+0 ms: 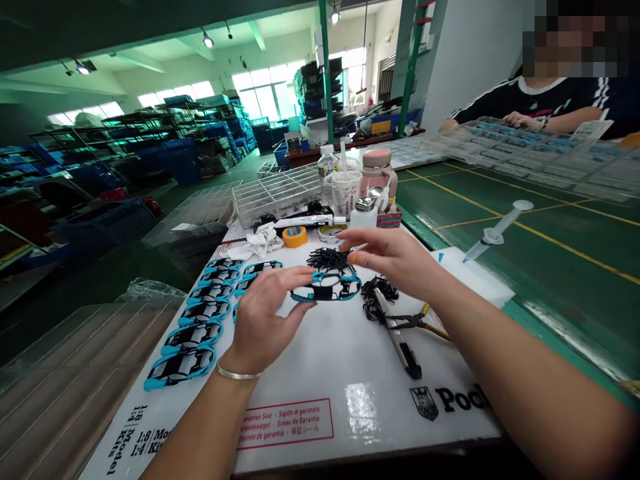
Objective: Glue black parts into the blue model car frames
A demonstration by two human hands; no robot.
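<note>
My left hand (267,313) pinches a blue-edged black-and-white model car part (327,288) by its left end, above the white board. To its right, my right hand (387,257) hovers with thumb and fingers apart, and I see nothing between them. Its fingertips are close to a pile of small black strip-like pieces (327,259) behind the held part. Several similar blue-edged parts (183,365) lie in two rows on the left of the board; my left hand covers some of the second row.
A second black pile (380,288), a craft knife (400,340) and pliers (413,321) lie at right. Behind stand yellow tape (295,236), a small bottle (364,215) and a pink flask (377,173). A syringe (500,230) rests on white foam (470,277). Across, a person handles clear trays (530,160).
</note>
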